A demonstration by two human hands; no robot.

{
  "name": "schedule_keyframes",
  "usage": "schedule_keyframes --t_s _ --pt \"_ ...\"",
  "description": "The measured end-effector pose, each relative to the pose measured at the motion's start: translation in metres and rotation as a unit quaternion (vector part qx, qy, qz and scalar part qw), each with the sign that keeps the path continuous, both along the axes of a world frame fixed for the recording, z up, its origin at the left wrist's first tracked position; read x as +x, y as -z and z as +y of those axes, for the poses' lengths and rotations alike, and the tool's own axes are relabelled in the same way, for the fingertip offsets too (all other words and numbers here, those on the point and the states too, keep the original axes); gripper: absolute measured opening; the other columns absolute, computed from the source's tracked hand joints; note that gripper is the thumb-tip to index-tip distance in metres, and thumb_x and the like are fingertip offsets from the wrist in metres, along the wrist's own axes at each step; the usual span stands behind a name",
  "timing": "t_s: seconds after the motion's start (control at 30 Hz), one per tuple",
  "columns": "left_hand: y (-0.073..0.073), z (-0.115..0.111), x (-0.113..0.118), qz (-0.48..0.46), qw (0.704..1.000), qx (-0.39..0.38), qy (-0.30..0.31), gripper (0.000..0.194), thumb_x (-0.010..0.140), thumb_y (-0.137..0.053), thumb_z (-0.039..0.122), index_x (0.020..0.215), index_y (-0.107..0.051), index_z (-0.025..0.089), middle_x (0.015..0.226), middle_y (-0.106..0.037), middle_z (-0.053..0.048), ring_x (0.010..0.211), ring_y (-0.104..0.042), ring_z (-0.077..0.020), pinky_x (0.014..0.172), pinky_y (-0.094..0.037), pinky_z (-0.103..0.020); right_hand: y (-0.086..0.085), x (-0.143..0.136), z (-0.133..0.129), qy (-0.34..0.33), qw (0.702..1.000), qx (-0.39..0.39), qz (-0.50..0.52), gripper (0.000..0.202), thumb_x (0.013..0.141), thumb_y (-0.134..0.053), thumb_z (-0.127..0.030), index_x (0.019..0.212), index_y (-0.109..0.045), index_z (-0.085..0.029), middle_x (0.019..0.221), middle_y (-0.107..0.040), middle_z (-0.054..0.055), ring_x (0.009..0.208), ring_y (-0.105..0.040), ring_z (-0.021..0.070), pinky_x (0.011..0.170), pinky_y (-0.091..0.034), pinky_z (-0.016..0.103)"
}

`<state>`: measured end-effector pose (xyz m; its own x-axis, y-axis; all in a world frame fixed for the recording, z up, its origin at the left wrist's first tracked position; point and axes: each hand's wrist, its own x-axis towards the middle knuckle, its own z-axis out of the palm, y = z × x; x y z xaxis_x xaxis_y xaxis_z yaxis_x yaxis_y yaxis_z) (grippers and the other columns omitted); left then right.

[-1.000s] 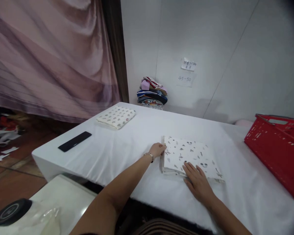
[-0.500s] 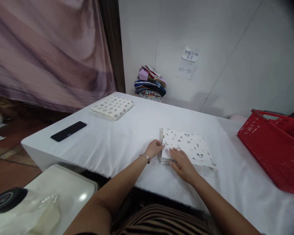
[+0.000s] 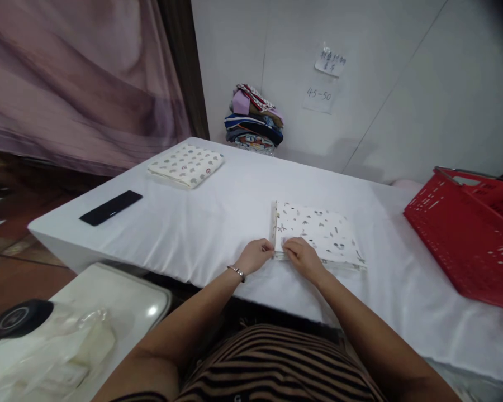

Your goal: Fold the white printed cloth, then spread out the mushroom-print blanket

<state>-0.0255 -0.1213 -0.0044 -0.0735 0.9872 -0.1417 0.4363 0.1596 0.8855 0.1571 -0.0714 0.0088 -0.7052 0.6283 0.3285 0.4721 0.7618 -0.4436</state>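
Both hands are pinching the near-left corner of the folded printed cloth [image 3: 316,234]; left hand [image 3: 255,255] and right hand [image 3: 302,258] are closing fingers on its edge, equally near; the cloth is lying flat, long axis running rightward away from them, on the white bench [image 3: 218,223]; red basket [image 3: 469,234] is sitting well to the right; a second folded cloth [image 3: 186,164] and a black phone [image 3: 110,207] are lying far left.

The folded cloth [image 3: 318,233] at the fingertips is white with small grey and black motifs. The table cover [image 3: 218,223] under the fingers is plain white. Well left of the fingers lie a cream folded cloth [image 3: 186,164] with grey and red spots and a flat black object [image 3: 110,207]. Far beyond the fingers, a stack of clothes [image 3: 254,120] shows pink, red, navy and white. Well right of the fingers stands a red basket [image 3: 469,234]. Near the wrists, the shirt [image 3: 276,368] is striped black and brown.
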Motion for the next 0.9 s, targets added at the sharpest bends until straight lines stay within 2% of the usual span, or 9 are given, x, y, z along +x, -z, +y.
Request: schedule_keyframes --t_s 0.17,0.27,0.47,0.63,0.77,0.9 --pt "0.008 -0.001 0.003 0.017 1.0 -0.013 -0.015 0.017 0.071 -0.058 0.032 0.076 -0.062 0.017 0.07 -0.064 0.0 0.065 -0.057 -0.013 0.059 -0.042 -0.022 0.002 -0.001 0.001 -0.004 0.999 0.025 -0.02 0.022 0.088 -0.047 -0.029 0.103 -0.061 -0.021 0.102 -0.06 0.008 0.094 -0.052 0.0213 0.082 -0.044 0.037" --pt "0.01 -0.001 0.004 0.023 0.999 -0.031 -0.017 0.019 0.072 -0.057 0.034 0.075 -0.061 0.016 0.065 -0.062 0.001 0.058 -0.055 -0.0118 0.055 -0.04 -0.021 0.003 -0.003 0.002 -0.006 0.999 0.04 -0.035 0.021 0.088 -0.046 -0.028 0.1 -0.063 -0.02 0.099 -0.06 0.008 0.091 -0.052 0.0216 0.08 -0.044 0.037" --pt "0.002 -0.002 0.007 0.016 0.999 -0.05 -0.012 0.02 0.072 -0.057 0.036 0.068 -0.059 0.016 0.053 -0.054 0.004 0.05 -0.051 -0.0096 0.049 -0.036 -0.02 0.003 -0.004 0.006 0.029 0.999 -0.024 0.023 0.02 0.089 -0.046 -0.03 0.09 -0.064 -0.02 0.087 -0.061 0.005 0.086 -0.054 0.018 0.077 -0.045 0.031" --pt "-0.005 -0.003 0.009 -0.04 0.994 -0.098 -0.029 0.015 0.072 -0.057 0.03 0.071 -0.06 0.015 0.046 -0.05 0.005 0.043 -0.043 -0.0074 0.043 -0.03 -0.019 0.004 -0.003 0.007 0.033 0.996 -0.056 0.059 0.022 0.089 -0.046 -0.035 0.087 -0.064 -0.021 0.085 -0.062 0.004 0.084 -0.055 0.0176 0.076 -0.045 0.031" --pt "-0.009 -0.003 0.01 -0.086 0.989 -0.109 -0.047 0.016 0.073 -0.055 0.029 0.067 -0.059 0.014 0.043 -0.048 0.005 0.041 -0.037 -0.0059 0.042 -0.026 -0.019 0.002 -0.002 0.005 0.013 0.999 -0.035 0.036 0.023 0.09 -0.045 -0.034 0.089 -0.064 -0.021 0.087 -0.061 0.005 0.085 -0.054 0.0177 0.077 -0.044 0.031" --pt "-0.013 -0.002 0.013 -0.147 0.979 -0.131 -0.06 0.014 0.071 -0.055 0.026 0.064 -0.056 0.014 0.043 -0.046 0.005 0.04 -0.036 -0.0053 0.04 -0.021 -0.018 0.0 -0.002 0.002 -0.015 1.0 0.0 -0.003 0.022 0.085 -0.054 -0.035 0.097 -0.061 -0.018 0.096 -0.06 0.007 0.089 -0.052 0.0201 0.079 -0.043 0.033"
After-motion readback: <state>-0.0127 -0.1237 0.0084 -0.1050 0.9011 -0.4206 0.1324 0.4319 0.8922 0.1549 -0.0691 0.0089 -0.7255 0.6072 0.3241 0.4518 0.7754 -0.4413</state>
